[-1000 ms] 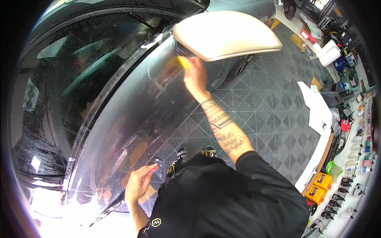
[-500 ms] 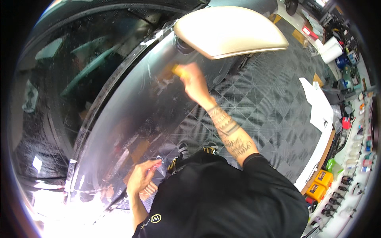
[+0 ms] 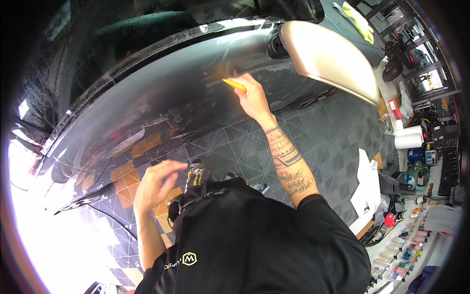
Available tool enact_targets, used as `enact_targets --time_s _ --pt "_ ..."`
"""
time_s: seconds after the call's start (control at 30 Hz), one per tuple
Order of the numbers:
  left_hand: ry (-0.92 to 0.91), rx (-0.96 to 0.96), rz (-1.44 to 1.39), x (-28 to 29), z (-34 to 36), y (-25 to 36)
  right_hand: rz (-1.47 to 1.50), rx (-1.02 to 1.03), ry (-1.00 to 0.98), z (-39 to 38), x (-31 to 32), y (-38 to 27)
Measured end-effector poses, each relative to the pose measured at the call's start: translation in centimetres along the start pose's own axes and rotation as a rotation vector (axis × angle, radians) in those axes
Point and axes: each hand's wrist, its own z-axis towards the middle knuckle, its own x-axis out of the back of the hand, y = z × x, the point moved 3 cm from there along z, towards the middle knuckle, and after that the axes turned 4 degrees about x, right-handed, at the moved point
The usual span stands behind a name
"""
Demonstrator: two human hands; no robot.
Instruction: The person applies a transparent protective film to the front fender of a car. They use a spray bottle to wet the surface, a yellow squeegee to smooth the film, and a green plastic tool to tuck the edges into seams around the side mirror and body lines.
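The person's right hand [image 3: 254, 100], upper centre of the frame, grips a yellow scraper [image 3: 236, 85] between thumb and fingers, its edge pointing to the upper left. The scraper is right at the dark, glossy car door [image 3: 152, 93] — whether it touches the panel cannot be told. The left hand [image 3: 155, 185], lower left of centre, hangs clear of the door with fingers bent; whether it pinches anything small cannot be made out.

A pale gold side mirror [image 3: 338, 59] juts out at upper right. A yellow-green cloth [image 3: 359, 23] lies beyond it — near the top edge — and a white paper roll [image 3: 409, 138] sits at right.
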Motion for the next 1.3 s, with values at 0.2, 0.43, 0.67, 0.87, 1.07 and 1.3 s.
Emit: enact_targets --time_s 0.2,0.43,0.67,0.87,1.07,1.3 --pt "0.033 0.173 -0.011 -1.8 -3.7 -1.0 -0.537 0.019 0.38 1.6 3.0 2.5" --pt "0.051 0.251 0.039 -2.0 -4.6 -0.6 -0.741 0.055 0.462 0.8 6.5 5.8" --pt "0.076 0.174 0.088 -3.0 -5.1 -3.6 -0.376 -0.229 0.472 -4.2 5.2 6.1" --pt "0.498 -0.107 0.014 -3.8 -0.1 -2.7 1.116 -0.301 -0.543 -10.0 -11.0 -12.8" --pt "0.094 0.674 -1.07 -8.6 -17.8 -13.2 0.691 -0.372 -1.018 -11.9 -14.4 -10.2" --pt "0.541 0.765 -1.384 -14.8 -20.6 -15.0 0.349 -0.301 -1.12 -15.4 -19.3 -7.3"
